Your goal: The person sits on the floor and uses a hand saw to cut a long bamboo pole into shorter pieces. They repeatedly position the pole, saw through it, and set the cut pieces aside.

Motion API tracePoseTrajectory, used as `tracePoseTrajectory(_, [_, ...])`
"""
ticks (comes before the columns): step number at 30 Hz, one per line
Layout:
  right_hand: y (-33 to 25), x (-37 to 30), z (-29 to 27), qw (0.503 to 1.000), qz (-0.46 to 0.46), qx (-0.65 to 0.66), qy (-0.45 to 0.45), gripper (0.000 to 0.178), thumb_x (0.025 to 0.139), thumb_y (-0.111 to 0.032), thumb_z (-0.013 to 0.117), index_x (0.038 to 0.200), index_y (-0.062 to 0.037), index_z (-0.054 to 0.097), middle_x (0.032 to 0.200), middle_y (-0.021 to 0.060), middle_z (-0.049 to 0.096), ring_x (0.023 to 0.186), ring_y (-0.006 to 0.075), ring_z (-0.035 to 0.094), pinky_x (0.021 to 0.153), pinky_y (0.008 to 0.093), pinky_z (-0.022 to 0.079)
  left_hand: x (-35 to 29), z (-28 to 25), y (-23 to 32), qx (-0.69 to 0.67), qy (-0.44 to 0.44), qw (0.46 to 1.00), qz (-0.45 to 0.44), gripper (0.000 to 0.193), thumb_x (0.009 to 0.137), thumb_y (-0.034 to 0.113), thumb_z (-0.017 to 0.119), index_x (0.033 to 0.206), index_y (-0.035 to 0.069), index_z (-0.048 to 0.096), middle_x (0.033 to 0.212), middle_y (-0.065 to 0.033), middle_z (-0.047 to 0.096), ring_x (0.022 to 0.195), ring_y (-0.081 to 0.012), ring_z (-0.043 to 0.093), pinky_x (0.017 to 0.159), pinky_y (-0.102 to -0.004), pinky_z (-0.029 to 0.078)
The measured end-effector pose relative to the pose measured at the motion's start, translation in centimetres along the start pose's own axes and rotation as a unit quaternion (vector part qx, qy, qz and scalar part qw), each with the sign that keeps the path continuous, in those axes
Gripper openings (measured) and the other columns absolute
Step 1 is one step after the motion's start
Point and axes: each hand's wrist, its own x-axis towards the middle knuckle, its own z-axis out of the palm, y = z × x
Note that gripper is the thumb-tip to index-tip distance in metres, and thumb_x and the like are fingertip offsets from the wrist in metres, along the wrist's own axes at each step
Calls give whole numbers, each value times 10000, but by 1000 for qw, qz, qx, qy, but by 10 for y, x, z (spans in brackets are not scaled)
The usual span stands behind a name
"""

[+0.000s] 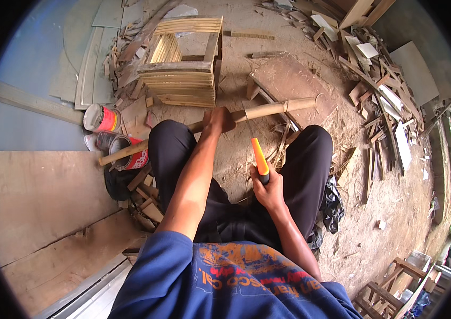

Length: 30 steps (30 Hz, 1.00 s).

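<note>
A long bamboo pole lies slantwise before me, its right end over a low brown wooden board. My left hand is closed round the pole near its middle, above my left knee. The pole's left end reaches past a red paint can. Between my knees, my right hand grips a tool with a tapering orange part and a black part. Its exact kind does not show. The tool is upright and apart from the pole.
A slatted wooden frame stands ahead. Another paint can lies at the left, beside leaning panels. Wood offcuts pile up at the right. A black plastic bag lies beside my right leg. Wooden frames stand at the lower right.
</note>
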Motion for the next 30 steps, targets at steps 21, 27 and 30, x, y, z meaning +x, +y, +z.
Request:
tracePoseTrajectory(21, [32,-19,-4,933,-342,-45,104,136,778,-24,739,805,-26,606,650,116,622,500,294,624,488,360,482,-2,-13,-1,-43,2,999,10,370,728,243,693,1029,47,780,1124,-200,735,1077,-360,708,942,-428,565])
tracePoseTrajectory(27, [31,-30,-8,980,-160,71,95,138,892,-22,693,809,-19,583,606,41,533,492,120,489,487,300,393,2,-10,-5,-48,4,999,26,392,702,301,742,998,48,784,1035,-206,747,1017,-354,723,894,-429,567])
tracePoseTrajectory(30, [36,-38,-9,990,-105,66,69,157,921,-43,692,819,-20,575,593,27,495,519,79,433,489,289,374,2,-4,-6,-50,18,998,30,371,716,323,757,974,59,786,1010,-205,749,1001,-348,726,875,-423,565])
